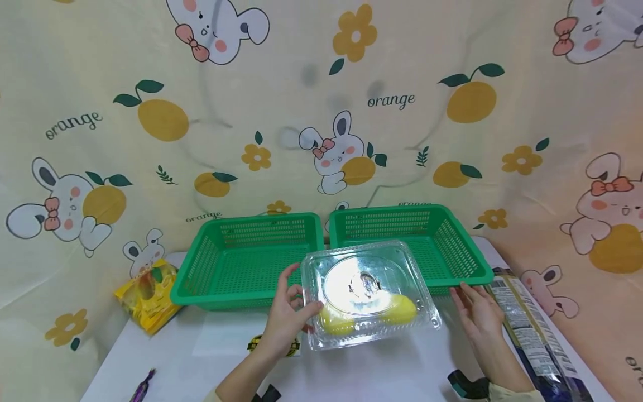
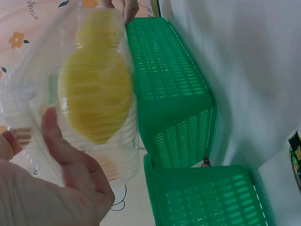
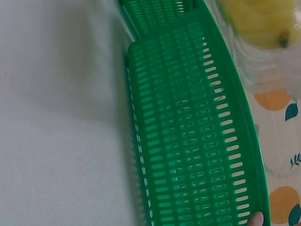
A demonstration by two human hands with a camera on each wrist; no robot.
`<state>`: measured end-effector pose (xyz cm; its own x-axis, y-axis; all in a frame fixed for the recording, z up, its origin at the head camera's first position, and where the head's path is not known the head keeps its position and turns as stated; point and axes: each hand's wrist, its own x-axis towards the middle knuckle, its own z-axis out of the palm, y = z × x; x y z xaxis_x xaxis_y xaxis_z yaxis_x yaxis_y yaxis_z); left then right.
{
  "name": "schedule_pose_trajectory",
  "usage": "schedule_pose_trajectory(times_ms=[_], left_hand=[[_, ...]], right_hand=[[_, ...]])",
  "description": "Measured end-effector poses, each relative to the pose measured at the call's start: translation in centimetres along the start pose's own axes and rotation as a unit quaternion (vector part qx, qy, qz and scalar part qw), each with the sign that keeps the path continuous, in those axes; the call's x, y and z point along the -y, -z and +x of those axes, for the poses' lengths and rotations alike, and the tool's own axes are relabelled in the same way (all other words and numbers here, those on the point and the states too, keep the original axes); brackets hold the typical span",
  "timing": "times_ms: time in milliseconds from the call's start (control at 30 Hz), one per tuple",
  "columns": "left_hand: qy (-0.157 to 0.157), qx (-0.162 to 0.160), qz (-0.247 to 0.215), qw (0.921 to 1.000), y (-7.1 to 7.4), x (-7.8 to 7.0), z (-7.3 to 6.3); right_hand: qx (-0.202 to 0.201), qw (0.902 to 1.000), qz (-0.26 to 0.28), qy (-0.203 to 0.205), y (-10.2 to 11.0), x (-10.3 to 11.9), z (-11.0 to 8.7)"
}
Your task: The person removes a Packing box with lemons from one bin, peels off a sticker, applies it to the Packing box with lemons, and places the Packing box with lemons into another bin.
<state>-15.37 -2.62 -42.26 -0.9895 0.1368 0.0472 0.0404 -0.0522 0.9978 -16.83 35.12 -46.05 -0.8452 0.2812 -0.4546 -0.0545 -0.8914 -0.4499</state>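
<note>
My left hand (image 1: 288,312) grips the left side of a clear plastic clamshell box (image 1: 366,340), thumb on the lid side. Inside lie two yellow, lemon-shaped fruits (image 1: 399,309); one fruit (image 2: 96,94) shows large through the wall in the left wrist view. The box is held tilted above the table, before the right green basket (image 1: 412,215). My right hand (image 1: 482,315) touches that basket's front rim near its right corner, fingers fairly straight. In the right wrist view only a fingertip (image 3: 256,219) shows at the basket's rim.
Another green basket (image 1: 246,304) stands to the left. A yellow packet (image 1: 150,298) lies beside it, and a long dark-blue package (image 1: 537,340) lies along the right edge. A purple object (image 1: 143,385) sits front left. A black-and-yellow label (image 1: 255,341) lies partly behind my left arm.
</note>
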Motion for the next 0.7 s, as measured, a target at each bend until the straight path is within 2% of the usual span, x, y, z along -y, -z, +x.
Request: schedule_pose_trajectory(times_ms=[167, 333, 533, 700], left_hand=[[-0.001, 0.003, -0.002, 1.0000, -0.5, 0.0, 0.7], [-0.008, 0.004, -0.010, 0.9999, -1.3, -0.4, 2.0], [-0.026, 0.014, -0.027, 0.9992, -2.6, -1.7, 4.3], [-0.038, 0.035, -0.036, 0.9980, -3.9, -3.5, 7.0]], right_hand=[[-0.009, 1.0000, -0.002, 0.001, 0.0, -0.1, 0.0], [-0.028, 0.9996, -0.005, 0.002, -0.3, -0.1, 0.0], [-0.043, 0.9984, -0.031, 0.016, -0.5, -0.2, 0.3], [-0.038, 0.9988, -0.029, 0.011, -0.5, 0.0, 0.2]])
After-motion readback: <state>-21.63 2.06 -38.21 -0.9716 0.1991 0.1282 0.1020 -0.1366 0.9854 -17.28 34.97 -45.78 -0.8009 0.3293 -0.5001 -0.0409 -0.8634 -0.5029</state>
